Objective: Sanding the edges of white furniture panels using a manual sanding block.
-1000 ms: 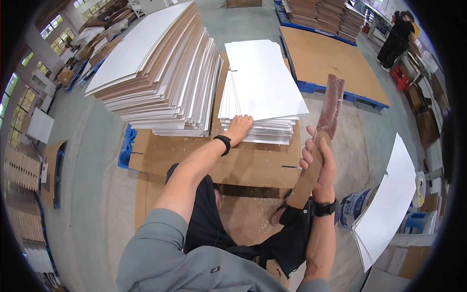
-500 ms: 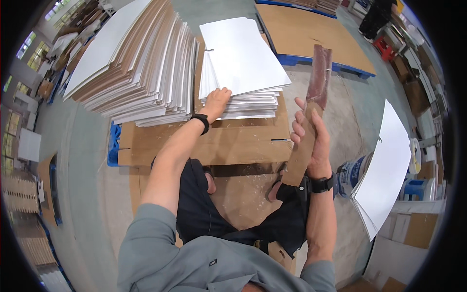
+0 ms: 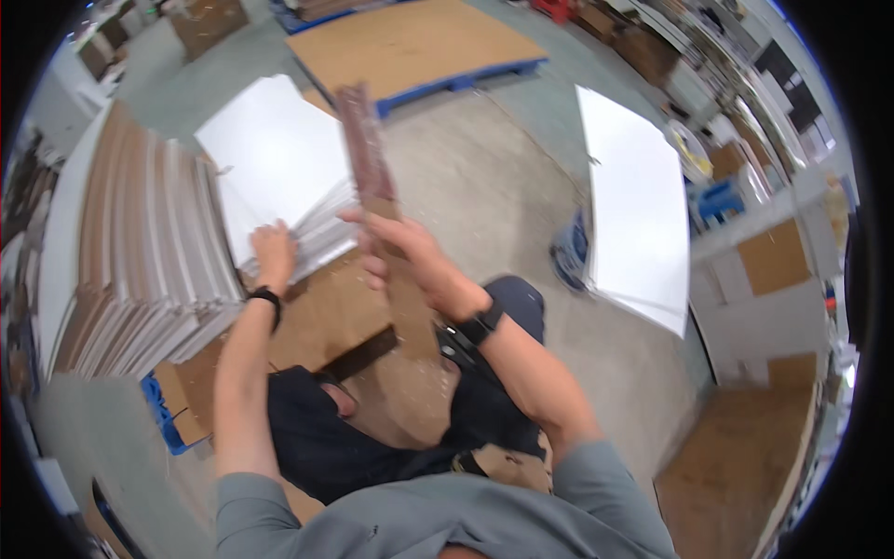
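Note:
My left hand (image 3: 273, 253) is at the near edge of a low stack of white sheets (image 3: 275, 140), its fingers bent over the edge; blur hides the fingertips. My right hand (image 3: 410, 256) is closed around a sanding stick (image 3: 365, 140), a flat brown bar with a worn reddish-brown abrasive upper part. The stick points away from me, its upper part alongside the stack's right side. To the left stands a taller leaning stack of sheets (image 3: 154, 224) with white and brown edges.
Both stacks rest on cardboard (image 3: 326, 312) over a blue pallet (image 3: 163, 419). White sheets (image 3: 638, 205) lie at the right above a blue-and-white bucket (image 3: 570, 252). A cardboard-topped pallet (image 3: 419, 47) lies farther off. Boxes (image 3: 778, 256) line the right side.
The view has swung right, so the stacks sit farther left in it. My right hand has brought the sanding stick closer to the low stack. My left hand stays at the stack's near edge.

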`<state>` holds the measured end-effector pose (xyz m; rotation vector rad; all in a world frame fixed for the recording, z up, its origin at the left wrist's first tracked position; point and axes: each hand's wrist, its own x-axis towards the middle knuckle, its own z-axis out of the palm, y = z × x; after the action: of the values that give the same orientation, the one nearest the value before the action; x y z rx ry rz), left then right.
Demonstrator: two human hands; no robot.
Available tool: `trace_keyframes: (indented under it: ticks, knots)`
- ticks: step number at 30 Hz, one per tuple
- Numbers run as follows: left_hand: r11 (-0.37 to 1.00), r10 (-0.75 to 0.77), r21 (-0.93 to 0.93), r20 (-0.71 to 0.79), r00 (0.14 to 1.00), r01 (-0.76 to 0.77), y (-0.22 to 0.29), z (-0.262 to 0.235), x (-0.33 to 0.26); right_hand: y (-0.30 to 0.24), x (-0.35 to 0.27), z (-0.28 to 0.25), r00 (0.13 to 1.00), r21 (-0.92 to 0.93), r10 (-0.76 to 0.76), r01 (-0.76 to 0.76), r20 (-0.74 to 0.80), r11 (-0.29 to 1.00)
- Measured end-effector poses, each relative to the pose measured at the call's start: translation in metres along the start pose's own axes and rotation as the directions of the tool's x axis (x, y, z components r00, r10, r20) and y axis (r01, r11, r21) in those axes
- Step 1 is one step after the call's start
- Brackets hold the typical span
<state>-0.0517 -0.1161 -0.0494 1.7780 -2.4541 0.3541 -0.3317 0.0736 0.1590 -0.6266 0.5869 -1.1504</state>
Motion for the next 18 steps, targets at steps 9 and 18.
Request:
trace_keyframes:
  ticks: [9, 18]
  knots:
    - [0.987, 0.046, -0.143, -0.175, 0.983, -0.072, 0.025, -0.008, 0.016, -0.015, -0.002, -0.003, 0.999, 0.014, -0.021, 0.021, -0.037, 1.000]
    - [0.944, 0.220, -0.195, -0.226, 0.949, -0.265, 0.035, -0.025, 0.016, -0.015, -0.003, -0.010, 0.999, 0.006, -0.022, 0.022, -0.049, 1.000]
